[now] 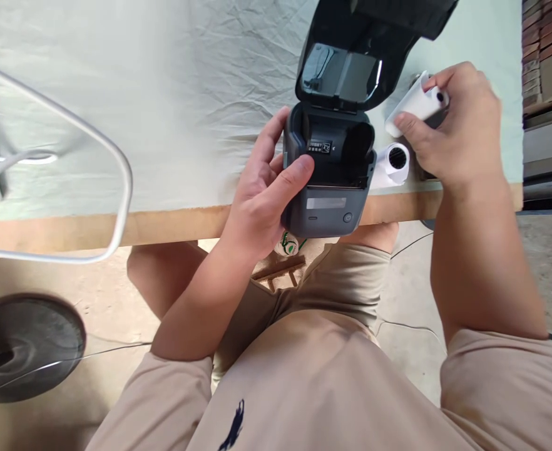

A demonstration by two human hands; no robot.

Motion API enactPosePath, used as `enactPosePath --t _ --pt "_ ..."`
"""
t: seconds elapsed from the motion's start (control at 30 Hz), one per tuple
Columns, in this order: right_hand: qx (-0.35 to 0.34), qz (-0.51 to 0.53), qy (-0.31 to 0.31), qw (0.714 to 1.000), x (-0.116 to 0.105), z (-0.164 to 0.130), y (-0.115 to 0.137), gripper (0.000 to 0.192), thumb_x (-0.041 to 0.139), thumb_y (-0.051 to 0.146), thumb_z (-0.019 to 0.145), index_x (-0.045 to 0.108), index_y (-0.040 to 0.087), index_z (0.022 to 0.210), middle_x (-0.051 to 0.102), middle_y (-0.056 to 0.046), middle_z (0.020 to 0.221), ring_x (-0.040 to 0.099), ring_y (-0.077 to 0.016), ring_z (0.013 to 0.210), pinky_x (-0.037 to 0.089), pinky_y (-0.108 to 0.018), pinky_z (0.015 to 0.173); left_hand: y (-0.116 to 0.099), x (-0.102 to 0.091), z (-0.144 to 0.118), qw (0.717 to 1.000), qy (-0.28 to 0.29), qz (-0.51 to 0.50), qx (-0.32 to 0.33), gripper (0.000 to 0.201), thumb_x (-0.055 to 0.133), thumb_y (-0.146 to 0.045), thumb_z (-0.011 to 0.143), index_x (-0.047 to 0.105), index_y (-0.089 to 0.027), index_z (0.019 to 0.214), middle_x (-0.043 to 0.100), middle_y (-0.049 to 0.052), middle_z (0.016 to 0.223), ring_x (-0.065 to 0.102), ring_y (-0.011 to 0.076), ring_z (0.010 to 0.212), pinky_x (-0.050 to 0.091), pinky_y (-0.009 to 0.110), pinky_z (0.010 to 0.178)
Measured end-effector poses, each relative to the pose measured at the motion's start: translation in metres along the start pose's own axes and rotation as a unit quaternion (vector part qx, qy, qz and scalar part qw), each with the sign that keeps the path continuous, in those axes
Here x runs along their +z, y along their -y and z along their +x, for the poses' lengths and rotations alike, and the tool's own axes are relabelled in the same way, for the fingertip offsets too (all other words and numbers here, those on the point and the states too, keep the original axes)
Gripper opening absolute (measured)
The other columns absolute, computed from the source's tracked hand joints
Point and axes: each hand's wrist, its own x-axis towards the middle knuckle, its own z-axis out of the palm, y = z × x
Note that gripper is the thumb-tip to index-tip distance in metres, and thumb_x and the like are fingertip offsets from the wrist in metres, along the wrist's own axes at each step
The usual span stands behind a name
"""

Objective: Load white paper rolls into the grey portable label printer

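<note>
My left hand (276, 185) grips the left side of a dark grey label printer (330, 210), thumb over its rim. The printer's lid (346, 69) is swung up, and the paper bay inside shows no roll. At the right, my right hand (464, 125) pinches a small white paper roll (412, 109) between thumb and fingers, its core end facing right. A second white paper roll (388, 166) with a black core lies just right of the printer, partly hidden behind it. Something dark beneath my right hand is mostly covered.
A pale cloth (173, 125) covers the table, whose wooden edge (182, 227) runs in front of me. A thick white cable-like loop (126, 188) arches at the left. On the floor stands a round black base (32, 344). Stacked boards or books (551, 69) are at the far right.
</note>
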Motion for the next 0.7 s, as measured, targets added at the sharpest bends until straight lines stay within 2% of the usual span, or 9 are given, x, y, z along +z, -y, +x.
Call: enactPosePath --t 0.07,0.13,0.2,0.27,0.37,0.47,0.57,0.7 --pt "-0.006 0.007 0.019 1.000 -0.005 -0.006 0.003 0.060 0.103 0.027 0.091 0.071 0.030 0.142 0.080 -0.005 0.123 0.078 -0.0280 0.108 0.065 -0.060 0.117 0.001 -0.001 0.000 1.000 0.012 -0.015 -0.004 0.097 0.094 -0.071 0.095 0.054 -0.037 0.177 0.085 0.008 0.136 0.082 0.0389 0.147 0.075 0.047 0.111" --pt "-0.023 0.015 0.040 0.999 -0.009 -0.011 -0.001 0.064 0.097 0.025 0.096 0.068 0.034 0.153 0.080 -0.001 0.118 0.075 -0.0221 0.096 0.066 -0.055 0.112 0.001 -0.001 0.000 0.999 0.021 -0.029 -0.013 0.096 0.094 -0.066 0.096 0.052 -0.038 0.178 0.085 0.007 0.134 0.085 0.0367 0.139 0.076 0.045 0.107" --pt "-0.038 0.033 0.054 0.997 -0.011 -0.012 -0.007 0.078 0.091 0.014 0.095 0.065 0.039 0.164 0.081 0.001 0.121 0.073 -0.0189 0.094 0.067 -0.051 0.110 0.002 0.000 0.001 0.999 0.020 -0.030 -0.015 0.093 0.092 -0.063 0.098 0.051 -0.040 0.178 0.084 0.006 0.135 0.085 0.0353 0.138 0.076 0.045 0.107" --pt "-0.047 0.055 0.057 0.996 -0.010 -0.010 -0.013 0.088 0.086 0.004 0.089 0.066 0.039 0.168 0.084 -0.001 0.127 0.076 -0.0199 0.100 0.067 -0.048 0.112 0.003 0.000 0.002 1.000 0.014 -0.023 -0.009 0.092 0.091 -0.064 0.099 0.051 -0.040 0.179 0.084 0.006 0.136 0.084 0.0363 0.144 0.075 0.045 0.111" --pt "-0.089 0.081 0.037 0.992 -0.005 -0.004 -0.021 0.084 0.086 0.004 0.086 0.071 0.035 0.163 0.085 -0.005 0.145 0.081 -0.0255 0.122 0.063 -0.049 0.127 0.006 0.001 0.004 1.000 0.004 -0.017 -0.005 0.094 0.090 -0.067 0.100 0.052 -0.038 0.181 0.084 0.008 0.136 0.079 0.0395 0.154 0.074 0.047 0.117" --pt "-0.131 0.111 0.013 0.985 0.003 0.001 -0.025 0.068 0.088 0.013 0.089 0.074 0.034 0.153 0.082 -0.006 0.154 0.078 -0.0294 0.140 0.060 -0.052 0.134 0.007 0.001 0.005 1.000 0.002 -0.017 -0.005 0.094 0.090 -0.066 0.100 0.053 -0.037 0.182 0.084 0.009 0.137 0.077 0.0401 0.158 0.072 0.049 0.121" --pt "-0.135 0.128 -0.022 0.982 0.014 0.004 -0.028 0.055 0.091 0.021 0.090 0.075 0.033 0.141 0.083 -0.007 0.145 0.076 -0.0312 0.139 0.061 -0.054 0.130 0.006 0.001 0.005 1.000 0.007 -0.022 -0.004 0.094 0.091 -0.061 0.099 0.053 -0.036 0.181 0.084 0.008 0.135 0.079 0.0388 0.155 0.072 0.047 0.120" --pt "-0.121 0.154 -0.085 0.977 0.023 0.005 -0.026 0.048 0.093 0.021 0.085 0.076 0.031 0.129 0.083 -0.009 0.127 0.072 -0.0336 0.132 0.064 -0.054 0.119 0.005 0.002 0.003 0.999 0.017 -0.044 -0.014 0.092 0.089 -0.057 0.100 0.051 -0.038 0.182 0.085 0.007 0.134 0.085 0.0356 0.138 0.076 0.044 0.105"
